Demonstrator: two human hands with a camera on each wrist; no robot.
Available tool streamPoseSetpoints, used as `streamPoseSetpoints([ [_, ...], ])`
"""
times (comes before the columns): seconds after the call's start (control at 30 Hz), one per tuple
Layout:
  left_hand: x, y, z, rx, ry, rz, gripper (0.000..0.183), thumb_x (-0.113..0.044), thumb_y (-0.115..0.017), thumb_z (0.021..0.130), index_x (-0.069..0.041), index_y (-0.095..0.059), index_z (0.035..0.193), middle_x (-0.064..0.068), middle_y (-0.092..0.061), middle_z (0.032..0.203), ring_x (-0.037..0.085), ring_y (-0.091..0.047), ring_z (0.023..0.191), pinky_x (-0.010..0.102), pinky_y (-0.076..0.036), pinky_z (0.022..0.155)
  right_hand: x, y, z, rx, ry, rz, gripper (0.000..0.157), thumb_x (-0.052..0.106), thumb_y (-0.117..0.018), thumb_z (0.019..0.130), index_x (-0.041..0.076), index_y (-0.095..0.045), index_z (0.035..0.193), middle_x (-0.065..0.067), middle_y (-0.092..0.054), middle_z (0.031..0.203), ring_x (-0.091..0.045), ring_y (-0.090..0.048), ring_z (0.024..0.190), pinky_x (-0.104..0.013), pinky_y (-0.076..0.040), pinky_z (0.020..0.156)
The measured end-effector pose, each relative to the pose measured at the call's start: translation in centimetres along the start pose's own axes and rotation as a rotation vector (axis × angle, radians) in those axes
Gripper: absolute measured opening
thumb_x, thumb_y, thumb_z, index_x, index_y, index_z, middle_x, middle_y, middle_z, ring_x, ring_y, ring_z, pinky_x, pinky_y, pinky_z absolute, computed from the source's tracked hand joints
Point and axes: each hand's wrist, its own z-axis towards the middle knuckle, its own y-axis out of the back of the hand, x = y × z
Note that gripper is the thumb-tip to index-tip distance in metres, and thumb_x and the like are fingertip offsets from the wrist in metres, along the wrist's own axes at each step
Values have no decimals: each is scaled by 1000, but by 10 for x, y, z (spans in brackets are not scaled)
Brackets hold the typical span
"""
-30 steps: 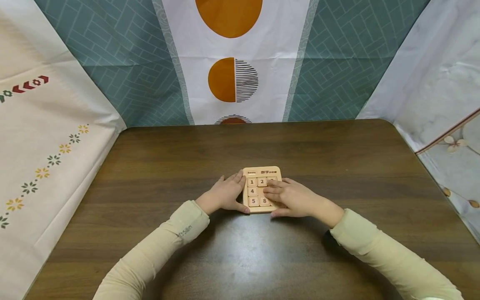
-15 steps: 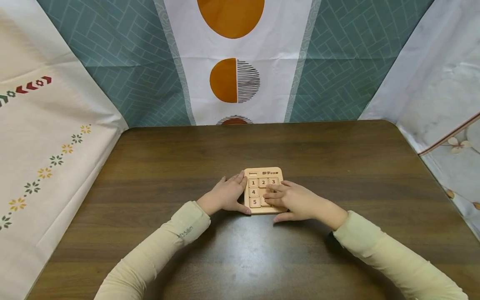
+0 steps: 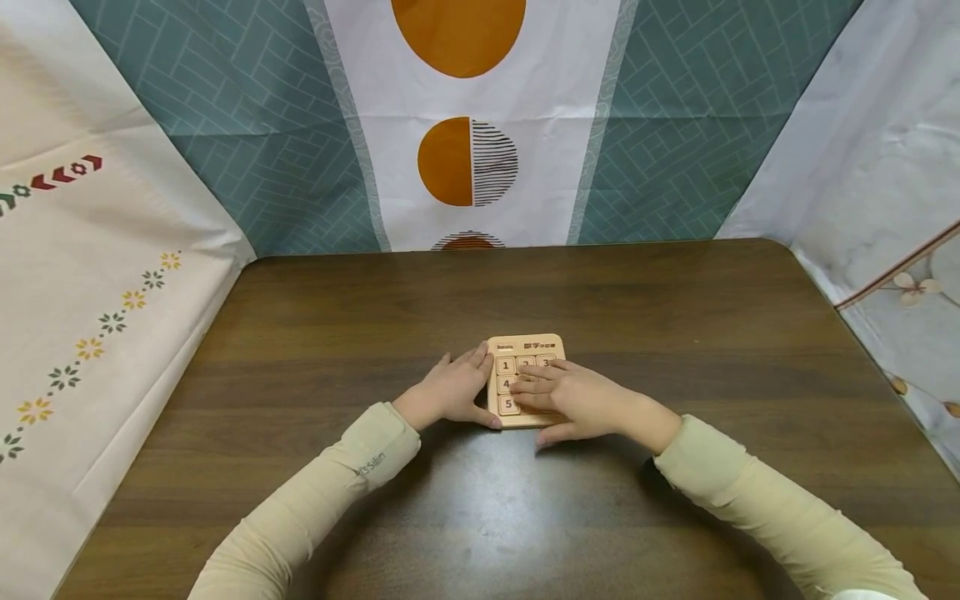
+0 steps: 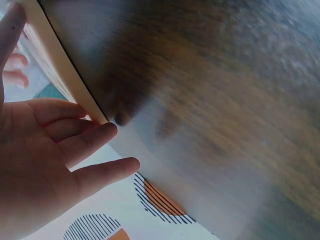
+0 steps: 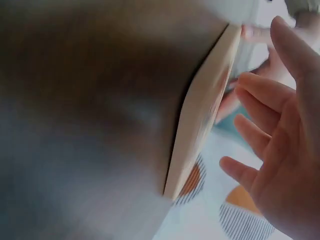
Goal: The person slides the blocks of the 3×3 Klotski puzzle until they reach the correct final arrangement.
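A small square wooden number-tile puzzle point(image 3: 517, 342) lies flat on the table, its frame printed with dark lettering. Tiles marked 1, 4 and 5 show in its left column. My left hand point(image 3: 450, 390) rests against the left edge, fingers extended and thumb at the near left corner. Over the middle and right of the puzzle lies my right hand point(image 3: 581, 402), fingertips on the tiles and thumb near the front edge. It hides several tiles. In the left wrist view, fingertips touch the frame's side point(image 4: 65, 67). The right wrist view has the right fingers point(image 5: 250, 130) extended above the puzzle.
The brown wood-grain table point(image 3: 375, 308) stretches around the puzzle. A teal and white curtain point(image 3: 285, 167) with orange circles hangs behind its far edge. Patterned cloths drape at the left point(image 3: 75, 292) and right point(image 3: 885, 167).
My right hand first drew slightly toward the near right, then slid left across the tiles, covering the puzzle's middle. The left hand has stayed at the left edge.
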Motion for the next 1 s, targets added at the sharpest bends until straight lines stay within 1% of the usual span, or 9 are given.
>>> streamPoseSetpoints([
  [0.1, 0, 0, 0, -5, -2, 3, 109, -67, -61, 69, 5, -23, 142, 20, -14, 148, 29, -22, 134, 55, -26, 100, 8, -1, 0, 24, 30, -15, 66, 52, -57, 83, 5, -52, 129, -6, -48, 134, -28, -33, 130, -54, -28, 99],
  [0.17, 0, 0, 0, -6, -2, 8, 109, -67, -61, 69, 4, -23, 142, 20, -14, 148, 29, -22, 134, 55, -26, 100, 10, -1, -2, 31, 31, -20, 66, 52, -57, 83, 5, -53, 128, -6, -48, 133, -28, -33, 130, -54, -28, 98],
  [0.37, 0, -1, 0, -2, 4, -5, 109, -66, -61, 70, 4, -20, 142, 20, -12, 149, 29, -20, 135, 55, -24, 101, 5, -1, -18, 15, -14, 1, 60, 49, -60, 82, 5, -59, 122, -6, -53, 129, -31, -36, 127, -52, -31, 97],
  [0.47, -1, -2, 1, 0, 5, -11, 108, -64, -62, 71, 5, -20, 142, 21, -12, 148, 29, -21, 135, 55, -24, 101, 3, -1, -22, 8, -24, 14, 60, 50, -60, 82, 5, -59, 122, -6, -54, 128, -30, -37, 127, -51, -32, 96],
  [0.57, -1, -2, 1, 4, 6, -5, 107, -64, -62, 72, 5, -20, 142, 21, -13, 148, 29, -21, 135, 54, -24, 101, 2, -2, -15, -9, -38, 13, 62, 48, -59, 83, 4, -55, 126, -8, -51, 131, -31, -36, 127, -52, -31, 97],
  [0.67, -2, -1, 0, 6, 5, 1, 108, -65, -61, 71, 4, -20, 142, 20, -13, 149, 29, -21, 135, 55, -24, 101, 3, -4, -3, -15, -76, 6, 64, 46, -58, 84, 3, -49, 131, -10, -47, 134, -30, -34, 129, -53, -28, 99],
  [0.8, -1, -1, 1, 3, 4, 4, 109, -66, -61, 70, 4, -21, 142, 20, -13, 148, 28, -21, 134, 55, -25, 100, 8, -4, 9, 42, -117, 14, 68, 48, -58, 84, 3, -45, 134, -9, -44, 137, -29, -29, 131, -54, -24, 101],
  [0.9, -1, -2, 1, -2, 1, 0, 109, -66, -62, 70, 4, -22, 142, 20, -14, 148, 28, -22, 134, 55, -25, 100, 13, -3, 8, 77, -102, 13, 70, 50, -57, 83, 5, -45, 134, -7, -43, 138, -28, -28, 132, -55, -23, 101],
  [1.0, 0, -2, 0, -9, -3, -3, 108, -66, -62, 70, 4, -23, 142, 20, -15, 148, 28, -22, 134, 55, -25, 100, 19, -3, 3, 75, -64, 2, 69, 52, -58, 82, 6, -48, 133, -6, -45, 137, -28, -30, 131, -55, -24, 101],
])
